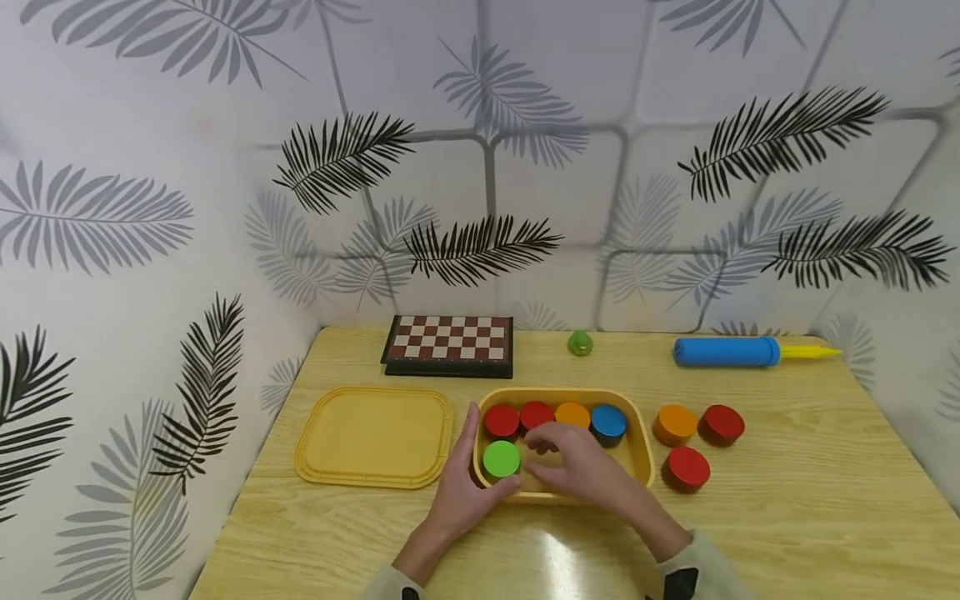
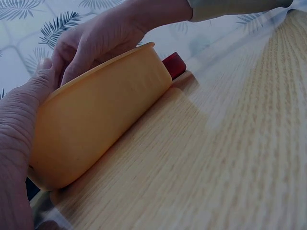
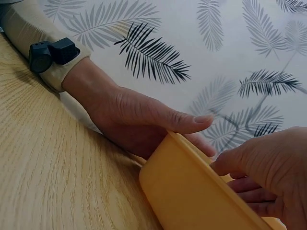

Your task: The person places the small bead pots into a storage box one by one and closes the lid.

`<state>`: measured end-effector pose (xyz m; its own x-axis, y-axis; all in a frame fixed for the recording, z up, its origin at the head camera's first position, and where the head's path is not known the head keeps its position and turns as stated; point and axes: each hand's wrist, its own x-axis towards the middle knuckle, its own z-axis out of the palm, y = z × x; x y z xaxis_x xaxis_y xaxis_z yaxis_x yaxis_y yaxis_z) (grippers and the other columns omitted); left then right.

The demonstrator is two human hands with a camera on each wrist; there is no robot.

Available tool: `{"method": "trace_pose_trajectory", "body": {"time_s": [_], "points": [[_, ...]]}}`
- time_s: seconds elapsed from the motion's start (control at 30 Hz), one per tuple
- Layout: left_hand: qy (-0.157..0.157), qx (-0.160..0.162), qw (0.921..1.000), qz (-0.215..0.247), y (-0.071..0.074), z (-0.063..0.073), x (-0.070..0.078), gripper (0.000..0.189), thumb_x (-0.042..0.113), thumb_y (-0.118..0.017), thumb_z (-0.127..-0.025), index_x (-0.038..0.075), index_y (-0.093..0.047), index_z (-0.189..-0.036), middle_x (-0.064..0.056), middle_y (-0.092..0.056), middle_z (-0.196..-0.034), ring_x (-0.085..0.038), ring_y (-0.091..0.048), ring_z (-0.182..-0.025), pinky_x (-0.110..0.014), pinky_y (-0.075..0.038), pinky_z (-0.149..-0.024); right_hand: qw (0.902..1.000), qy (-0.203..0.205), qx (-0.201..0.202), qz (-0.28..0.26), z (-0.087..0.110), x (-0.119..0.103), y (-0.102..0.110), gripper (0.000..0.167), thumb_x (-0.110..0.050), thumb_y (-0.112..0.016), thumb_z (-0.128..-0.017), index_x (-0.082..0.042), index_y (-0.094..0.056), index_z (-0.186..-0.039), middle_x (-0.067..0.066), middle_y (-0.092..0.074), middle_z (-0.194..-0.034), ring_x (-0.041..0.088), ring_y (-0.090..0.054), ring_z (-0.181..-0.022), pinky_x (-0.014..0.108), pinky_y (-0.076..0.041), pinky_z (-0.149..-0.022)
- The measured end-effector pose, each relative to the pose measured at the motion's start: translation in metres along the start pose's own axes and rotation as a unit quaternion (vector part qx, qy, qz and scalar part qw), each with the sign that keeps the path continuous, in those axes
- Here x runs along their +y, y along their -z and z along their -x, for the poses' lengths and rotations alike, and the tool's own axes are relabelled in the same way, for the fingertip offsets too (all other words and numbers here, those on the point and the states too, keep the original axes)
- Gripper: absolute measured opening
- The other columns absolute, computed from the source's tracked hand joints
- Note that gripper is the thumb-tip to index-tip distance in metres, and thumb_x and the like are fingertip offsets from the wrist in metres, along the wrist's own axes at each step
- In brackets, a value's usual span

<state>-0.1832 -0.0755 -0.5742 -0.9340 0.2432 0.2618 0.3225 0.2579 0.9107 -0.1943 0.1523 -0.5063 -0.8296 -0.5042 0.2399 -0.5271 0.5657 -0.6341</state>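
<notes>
A yellow plastic box (image 1: 642,454) stands on the table with red round pieces (image 1: 501,421), an orange one (image 1: 572,415), a blue one (image 1: 607,422) and a green one (image 1: 501,459) inside. My left hand (image 1: 462,486) grips the box's left end, its thumb over the front rim; in the right wrist view that hand (image 3: 139,117) wraps the corner. Inside the box, just right of the green piece, my right hand (image 1: 581,467) hovers with bent fingers and a gap between thumb and fingertips. Nothing shows in that gap. The box wall hides its fingertips in the left wrist view.
Left of the box lies a yellow lid (image 1: 375,437). Behind are a chessboard case (image 1: 450,344), a small green object (image 1: 580,342) and a blue pump (image 1: 727,352) with a yellow nozzle. Right of the box sit an orange piece (image 1: 675,425) and red pieces (image 1: 686,469).
</notes>
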Motion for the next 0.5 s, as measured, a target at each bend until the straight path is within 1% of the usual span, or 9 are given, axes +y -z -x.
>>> {"method": "trace_pose_trajectory", "body": {"time_s": [0.07, 0.2, 0.3, 0.37, 0.4, 0.43, 0.5], "points": [[0.003, -0.001, 1.0, 0.001, -0.001, 0.0, -0.001, 0.118, 0.039, -0.09, -0.083, 0.033, -0.009, -0.169, -0.008, -0.015, -0.175, -0.019, -0.015, -0.16, -0.055, -0.017, -0.127, 0.9995, 0.005, 0.03, 0.012, 0.006, 0.001, 0.004, 0.029, -0.012, -0.082, -0.091, -0.002, -0.074, -0.117, 0.01, -0.076, -0.111, 0.024, -0.071, -0.097, 0.044, -0.062, -0.086], [0.007, 0.001, 1.0, 0.0, -0.001, 0.0, -0.004, 0.119, 0.035, -0.091, -0.083, 0.026, -0.01, -0.17, -0.005, -0.015, -0.175, -0.019, -0.014, -0.16, -0.054, -0.017, -0.127, 0.9957, 0.016, 0.086, 0.03, 0.021, 0.005, 0.011, 0.036, -0.009, -0.083, -0.089, -0.001, -0.072, -0.123, 0.013, -0.075, -0.117, 0.028, -0.072, -0.105, 0.046, -0.061, -0.09], [0.009, 0.002, 1.0, -0.001, -0.001, 0.0, -0.003, 0.119, 0.035, -0.09, -0.083, 0.022, -0.01, -0.17, -0.004, -0.014, -0.175, -0.018, -0.014, -0.16, -0.054, -0.016, -0.127, 0.9919, 0.021, 0.12, 0.035, 0.033, 0.012, 0.017, 0.039, -0.008, -0.083, -0.089, -0.001, -0.07, -0.125, 0.014, -0.074, -0.121, 0.029, -0.071, -0.108, 0.047, -0.061, -0.091], [0.01, 0.002, 0.9999, -0.001, -0.001, 0.0, -0.003, 0.118, 0.036, -0.09, -0.083, 0.025, -0.01, -0.17, -0.004, -0.014, -0.175, -0.018, -0.014, -0.16, -0.053, -0.016, -0.127, 0.9886, 0.027, 0.141, 0.044, 0.042, 0.016, 0.022, 0.04, -0.006, -0.083, -0.089, 0.0, -0.069, -0.126, 0.014, -0.073, -0.123, 0.029, -0.071, -0.11, 0.047, -0.06, -0.092], [0.011, 0.001, 0.9999, 0.0, -0.002, 0.0, -0.002, 0.118, 0.037, -0.09, -0.083, 0.027, -0.01, -0.17, -0.003, -0.014, -0.176, -0.018, -0.014, -0.16, -0.053, -0.016, -0.127, 0.9868, 0.026, 0.151, 0.052, 0.046, 0.019, 0.025, 0.041, -0.006, -0.083, -0.088, 0.0, -0.069, -0.127, 0.014, -0.073, -0.124, 0.029, -0.071, -0.111, 0.045, -0.06, -0.093], [0.011, 0.002, 0.9999, 0.0, -0.002, 0.0, -0.002, 0.118, 0.037, -0.09, -0.083, 0.029, -0.01, -0.169, -0.003, -0.014, -0.176, -0.018, -0.014, -0.16, -0.053, -0.016, -0.127, 0.9853, 0.025, 0.16, 0.053, 0.05, 0.021, 0.028, 0.042, -0.005, -0.083, -0.088, 0.0, -0.069, -0.127, 0.014, -0.073, -0.124, 0.03, -0.07, -0.112, 0.041, -0.06, -0.095], [0.011, 0.002, 0.9999, 0.001, -0.002, 0.0, -0.002, 0.118, 0.036, -0.09, -0.083, 0.032, -0.009, -0.169, -0.002, -0.014, -0.175, -0.018, -0.014, -0.16, -0.053, -0.016, -0.127, 0.9816, 0.021, 0.18, 0.06, 0.057, 0.025, 0.034, 0.044, -0.002, -0.084, -0.086, -0.001, -0.069, -0.127, 0.013, -0.073, -0.124, 0.029, -0.07, -0.112, 0.027, -0.056, -0.098]]}}
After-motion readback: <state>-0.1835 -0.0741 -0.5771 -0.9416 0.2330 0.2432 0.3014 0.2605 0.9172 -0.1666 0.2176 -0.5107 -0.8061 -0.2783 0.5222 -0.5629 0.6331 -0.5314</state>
